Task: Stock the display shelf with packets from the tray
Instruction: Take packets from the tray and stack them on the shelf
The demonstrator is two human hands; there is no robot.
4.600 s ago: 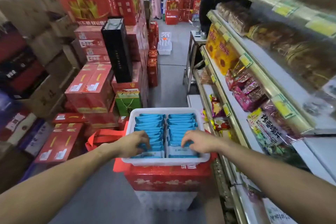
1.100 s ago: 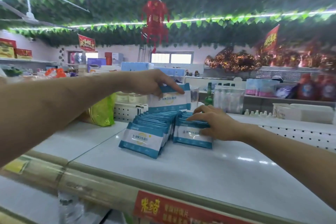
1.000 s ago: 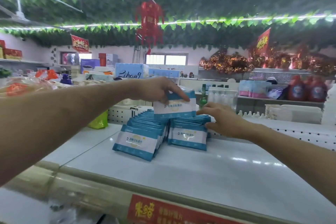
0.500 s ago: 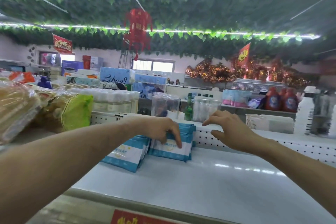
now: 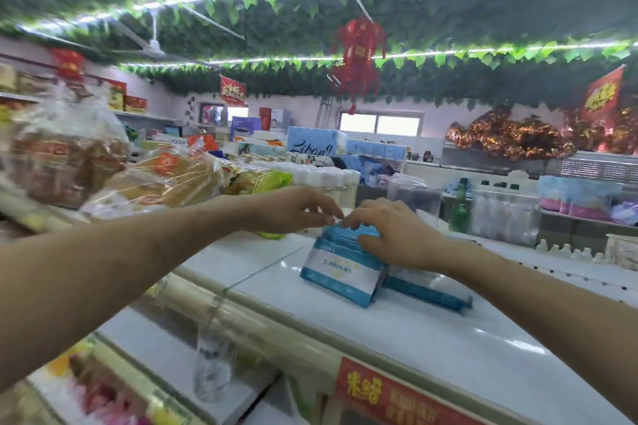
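Two rows of blue-and-white packets stand on the white top shelf [image 5: 414,338]; the left row [image 5: 340,274] leans with its front face toward me, and the right row [image 5: 424,286] lies flatter beside it. My right hand [image 5: 397,235] lies over the rows, fingers curled over the left row's top edges and thumb on its front. My left hand [image 5: 290,209] reaches in from the left, its fingertips touching the same top edges next to my right fingers. The tray is out of view.
Bagged bread [image 5: 165,179] fills the shelf to the left. Behind the packets stand a green bottle [image 5: 461,207] and clear plastic containers [image 5: 504,214] past the perforated back rail [image 5: 569,272]. A red price label [image 5: 390,397] marks the shelf's front edge.
My right hand has come down from hovering onto the packets. My left hand has lifted off their front to the top edges. The view has swung left.
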